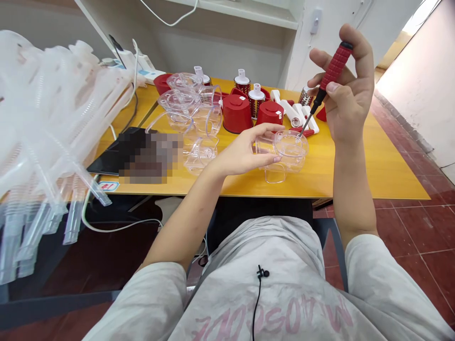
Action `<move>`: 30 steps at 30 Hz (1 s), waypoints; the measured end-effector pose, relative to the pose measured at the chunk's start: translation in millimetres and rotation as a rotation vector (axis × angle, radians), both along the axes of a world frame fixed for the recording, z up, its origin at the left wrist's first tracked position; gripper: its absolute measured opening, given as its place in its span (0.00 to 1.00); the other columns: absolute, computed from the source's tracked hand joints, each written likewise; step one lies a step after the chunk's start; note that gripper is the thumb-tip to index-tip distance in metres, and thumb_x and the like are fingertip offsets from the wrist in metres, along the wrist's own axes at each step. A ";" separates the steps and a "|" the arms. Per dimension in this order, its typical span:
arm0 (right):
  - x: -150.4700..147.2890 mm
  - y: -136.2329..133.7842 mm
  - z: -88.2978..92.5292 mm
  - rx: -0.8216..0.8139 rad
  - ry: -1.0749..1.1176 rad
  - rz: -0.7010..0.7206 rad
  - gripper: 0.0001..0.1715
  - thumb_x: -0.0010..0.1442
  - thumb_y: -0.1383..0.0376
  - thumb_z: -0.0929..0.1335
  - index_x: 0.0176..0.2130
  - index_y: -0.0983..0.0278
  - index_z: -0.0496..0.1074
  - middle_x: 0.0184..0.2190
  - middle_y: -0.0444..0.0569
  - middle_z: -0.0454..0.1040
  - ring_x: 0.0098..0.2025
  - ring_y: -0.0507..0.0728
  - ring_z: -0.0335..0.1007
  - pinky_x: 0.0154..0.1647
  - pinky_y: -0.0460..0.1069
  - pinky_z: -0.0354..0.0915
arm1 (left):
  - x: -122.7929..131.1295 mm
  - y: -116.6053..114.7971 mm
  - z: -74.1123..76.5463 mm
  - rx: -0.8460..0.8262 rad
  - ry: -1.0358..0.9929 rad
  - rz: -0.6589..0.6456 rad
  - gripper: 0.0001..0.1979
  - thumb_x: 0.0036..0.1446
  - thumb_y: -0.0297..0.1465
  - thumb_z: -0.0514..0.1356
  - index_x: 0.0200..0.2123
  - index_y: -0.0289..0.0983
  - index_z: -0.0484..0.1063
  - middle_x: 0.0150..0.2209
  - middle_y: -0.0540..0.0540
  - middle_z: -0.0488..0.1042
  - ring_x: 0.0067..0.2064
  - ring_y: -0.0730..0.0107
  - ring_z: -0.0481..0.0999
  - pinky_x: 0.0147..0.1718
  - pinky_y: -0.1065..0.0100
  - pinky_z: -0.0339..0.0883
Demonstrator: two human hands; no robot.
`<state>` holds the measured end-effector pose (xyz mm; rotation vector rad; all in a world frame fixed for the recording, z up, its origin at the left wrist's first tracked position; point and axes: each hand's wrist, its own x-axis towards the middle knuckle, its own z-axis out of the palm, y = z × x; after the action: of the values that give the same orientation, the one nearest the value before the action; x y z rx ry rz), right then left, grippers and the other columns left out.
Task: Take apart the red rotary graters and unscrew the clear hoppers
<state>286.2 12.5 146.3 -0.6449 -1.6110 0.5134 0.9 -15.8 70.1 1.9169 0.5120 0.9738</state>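
Observation:
My left hand (249,150) is closed around the side of a clear plastic housing (292,148), thumb and fingers on either side of it, near the front of the table. In my right hand (346,94) is a screwdriver (334,70) with a red ribbed handle and a black collar. Its thin shaft slants down to the left, and the tip meets the rim or inside of the housing; the exact contact point is too small to tell. Several more clear plastic housings (185,102) stand stacked to the left of my left hand.
Behind the housing are red cups (237,113), perforated metal drums (256,99) with white tops, and white handles (292,113) on the yellow table (373,166). A black tablet-like slab (113,151) lies left. A heap of translucent plastic tubes (46,118) fills the far left.

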 end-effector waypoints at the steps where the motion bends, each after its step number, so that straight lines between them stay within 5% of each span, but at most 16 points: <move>1: -2.9 0.1 0.2 0.048 0.040 0.014 0.46 0.52 0.31 0.76 0.68 0.21 0.69 0.65 0.30 0.86 0.53 0.71 0.83 0.58 0.74 0.80 | -0.1 -0.9 0.0 0.000 -0.002 0.006 0.41 0.60 0.45 0.84 0.73 0.41 0.81 0.69 0.34 0.85 0.69 0.42 0.85 0.66 0.50 0.82; 7: -21.3 -2.6 6.7 0.206 0.053 -0.106 0.40 0.57 0.32 0.84 0.63 0.34 0.80 0.60 0.43 0.84 0.55 0.66 0.81 0.56 0.65 0.87 | -2.2 -1.9 1.1 -0.018 0.009 0.009 0.42 0.60 0.45 0.83 0.73 0.39 0.80 0.68 0.34 0.86 0.67 0.43 0.85 0.66 0.49 0.81; 11: -17.4 1.0 9.3 0.332 0.024 -0.091 0.41 0.59 0.31 0.84 0.65 0.37 0.83 0.55 0.46 0.83 0.47 0.62 0.80 0.48 0.61 0.89 | -2.5 4.8 3.3 -0.062 -0.002 -0.036 0.41 0.59 0.43 0.85 0.72 0.41 0.82 0.68 0.34 0.85 0.67 0.44 0.85 0.60 0.53 0.84; 16: -6.6 -2.8 8.2 0.186 0.068 0.034 0.39 0.61 0.32 0.81 0.68 0.26 0.78 0.80 0.29 0.73 0.63 0.66 0.84 0.51 0.65 0.90 | -1.8 11.1 6.9 -0.120 0.011 -0.083 0.43 0.57 0.43 0.86 0.72 0.40 0.81 0.69 0.33 0.84 0.70 0.42 0.83 0.59 0.53 0.87; 21: -7.8 -5.9 9.1 0.200 0.064 -0.099 0.40 0.56 0.29 0.81 0.63 0.32 0.79 0.65 0.41 0.83 0.67 0.68 0.81 0.64 0.67 0.89 | -2.1 8.4 9.6 -0.127 0.025 -0.068 0.43 0.55 0.40 0.86 0.72 0.41 0.81 0.70 0.33 0.83 0.71 0.42 0.82 0.58 0.54 0.89; 24: -8.8 -6.5 10.9 0.249 0.047 -0.196 0.44 0.51 0.26 0.83 0.61 0.35 0.81 0.65 0.44 0.81 0.69 0.71 0.77 0.61 0.67 0.89 | -2.0 6.4 9.7 -0.116 0.021 -0.047 0.42 0.56 0.39 0.85 0.72 0.42 0.82 0.69 0.34 0.83 0.70 0.42 0.82 0.55 0.56 0.89; 30: -5.3 -13.1 12.2 0.104 0.021 -0.058 0.44 0.54 0.26 0.79 0.67 0.24 0.77 0.77 0.25 0.77 0.67 0.71 0.80 0.64 0.72 0.88 | -1.1 7.3 7.0 -0.083 0.014 -0.035 0.40 0.57 0.39 0.85 0.71 0.42 0.82 0.69 0.34 0.83 0.69 0.42 0.83 0.53 0.58 0.88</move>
<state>280.9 -0.6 158.5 -0.6047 -1.5832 0.3900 -0.2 -8.6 77.1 1.8541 0.5178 0.9038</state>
